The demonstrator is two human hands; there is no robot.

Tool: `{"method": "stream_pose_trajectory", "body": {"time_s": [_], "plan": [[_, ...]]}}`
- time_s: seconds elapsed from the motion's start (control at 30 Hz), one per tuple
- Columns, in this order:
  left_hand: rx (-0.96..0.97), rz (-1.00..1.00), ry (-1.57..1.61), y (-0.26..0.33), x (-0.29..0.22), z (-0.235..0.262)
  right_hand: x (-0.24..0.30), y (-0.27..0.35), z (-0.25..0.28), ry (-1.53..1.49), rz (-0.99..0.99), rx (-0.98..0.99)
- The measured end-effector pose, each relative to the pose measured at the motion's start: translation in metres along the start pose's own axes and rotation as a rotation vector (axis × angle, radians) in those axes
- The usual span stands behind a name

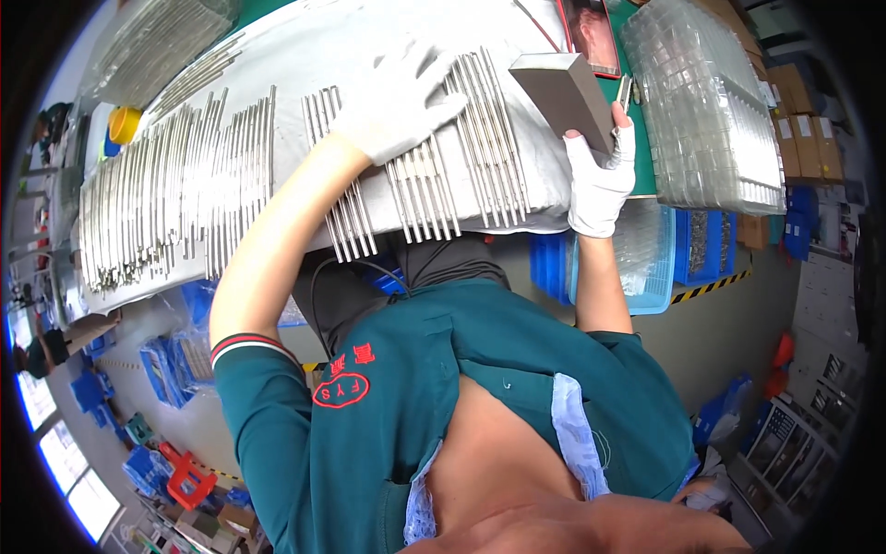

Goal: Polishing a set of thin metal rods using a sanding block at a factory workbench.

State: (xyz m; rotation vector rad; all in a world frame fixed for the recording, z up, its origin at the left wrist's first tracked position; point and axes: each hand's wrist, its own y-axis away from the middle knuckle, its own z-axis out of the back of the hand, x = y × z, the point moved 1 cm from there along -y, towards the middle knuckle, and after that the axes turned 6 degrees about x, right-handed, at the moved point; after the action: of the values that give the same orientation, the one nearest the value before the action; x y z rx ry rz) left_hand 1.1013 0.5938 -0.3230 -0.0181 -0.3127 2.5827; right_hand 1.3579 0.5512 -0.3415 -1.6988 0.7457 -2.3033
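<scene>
Grey rectangular block point(565, 90), held up in the right hand point(600, 180) above the right end of the worktop point(305, 46), near the rows of metal rods. Gripped at its lower end, gloved fingers wrapped around the near edge, the far end tilted up and away. Likely solid and fairly heavy, stiff, smooth-faced; probably best gripped across the narrow sides near the middle, as smooth faces could slip in a cotton glove.

Left hand point(397, 102), in a white glove, laid flat with fingers spread on a group of thin metal rods point(420, 185), pressing down and closed around nothing. Rods bright, slender, rigid, probably prone to rolling; lying side by side in batches on a pale cloth point(554, 198), some ends overhanging the near edge.

Further left, many more rods point(166, 194) in dense rows. To the right, a stack of clear plastic trays point(701, 111) and, below it, a blue crate point(660, 277). Behind the block, a dark-screened phone point(591, 32) on a green mat. Yellow tape roll point(125, 123) at the far left.
</scene>
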Motion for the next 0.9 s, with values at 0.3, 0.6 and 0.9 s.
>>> {"method": "stream_pose_trajectory", "body": {"time_s": [0.3,0.6,0.9], "plan": [[0.06,-0.124,-0.186,0.021,0.016,0.006,0.005,-0.001,-0.001,0.019,0.019,0.001],[0.006,-0.127,-0.082,-0.019,-0.01,-0.023,0.002,0.0,-0.003,0.053,0.048,-0.02],[0.104,0.074,-0.016,0.008,0.009,0.008,-0.008,0.004,0.001,0.147,0.091,-0.122]]}}
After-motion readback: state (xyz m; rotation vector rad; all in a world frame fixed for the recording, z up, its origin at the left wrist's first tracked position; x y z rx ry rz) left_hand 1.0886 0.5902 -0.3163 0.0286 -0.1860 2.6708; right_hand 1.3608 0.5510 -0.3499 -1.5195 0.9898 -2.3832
